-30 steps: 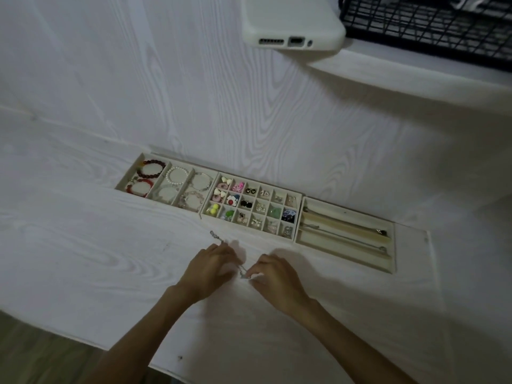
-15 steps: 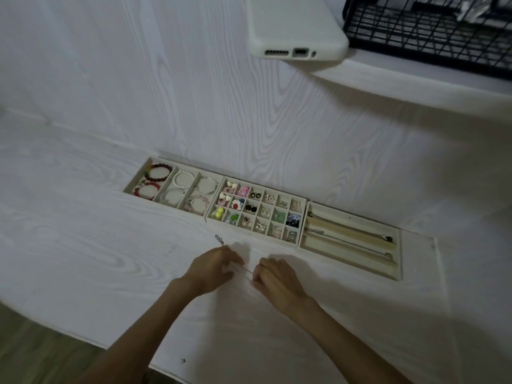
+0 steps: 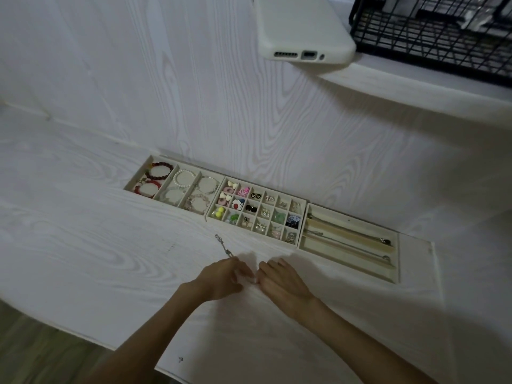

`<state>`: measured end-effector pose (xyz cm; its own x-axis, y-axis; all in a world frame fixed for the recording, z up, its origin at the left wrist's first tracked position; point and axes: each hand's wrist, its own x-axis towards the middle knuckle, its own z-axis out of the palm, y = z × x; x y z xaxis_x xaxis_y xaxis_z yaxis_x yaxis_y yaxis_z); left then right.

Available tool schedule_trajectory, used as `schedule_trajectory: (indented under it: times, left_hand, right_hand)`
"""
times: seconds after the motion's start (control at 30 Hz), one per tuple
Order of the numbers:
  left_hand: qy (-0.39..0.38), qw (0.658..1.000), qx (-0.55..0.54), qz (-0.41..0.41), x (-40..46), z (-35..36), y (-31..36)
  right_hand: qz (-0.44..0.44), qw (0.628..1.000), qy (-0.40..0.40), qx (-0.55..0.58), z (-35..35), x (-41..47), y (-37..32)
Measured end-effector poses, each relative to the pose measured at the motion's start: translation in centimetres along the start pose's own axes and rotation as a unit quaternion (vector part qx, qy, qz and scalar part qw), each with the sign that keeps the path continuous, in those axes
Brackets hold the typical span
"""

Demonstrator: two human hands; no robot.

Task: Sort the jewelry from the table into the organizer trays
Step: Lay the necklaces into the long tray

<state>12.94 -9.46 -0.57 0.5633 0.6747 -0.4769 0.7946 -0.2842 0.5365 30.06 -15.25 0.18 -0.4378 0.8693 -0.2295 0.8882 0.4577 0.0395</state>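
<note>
A: Head view: the left hand (image 3: pixel 219 278) and the right hand (image 3: pixel 279 282) sit almost knuckle to knuckle on the white table (image 3: pixel 83 259), fingers curled inward, pinching a thin silver chain (image 3: pixel 225 249) between them.

B: Where does the chain run?

A: From under the left fingers it trails away up and to the left across the bare wood, ending in a small clasp. The stretch between the hands is mostly hidden.

B: And beyond the hands?

A: Three organizer trays lie in a row against the wall. Straight past the grip is the grid tray (image 3: pixel 256 213) of earrings; left of it the bracelet tray (image 3: pixel 174 184) with red and pearl bands; to the right the long-slot tray (image 3: pixel 350 245) with necklaces lying along it. Higher up, a white phone case (image 3: pixel 302 26) and a black wire rack (image 3: pixel 432 31) overhang on a shelf.

B: Any writing?

A: None that I can read.

B: Changed from a second ago?

A: The hands have closed up; the gap between them is smaller, and the trays sit the same.
</note>
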Motion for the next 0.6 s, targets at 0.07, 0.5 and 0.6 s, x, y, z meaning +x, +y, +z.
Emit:
schedule_trajectory:
  times: [0.07,0.5,0.6]
  left_hand:
    - [-0.005,1.0,-0.008,-0.001,0.3,0.2,0.2]
    - [0.006,0.997,-0.046,0.062,0.0,0.4,3.3]
    - [-0.003,0.988,-0.106,0.109,0.1,-1.4,5.9]
  right_hand:
    - [-0.008,1.0,0.022,-0.013,0.4,0.1,-0.1]
    - [0.129,0.937,0.079,0.315,-3.1,-3.6,2.5]
    - [0.17,0.895,0.079,0.404,-5.5,-5.1,4.1]
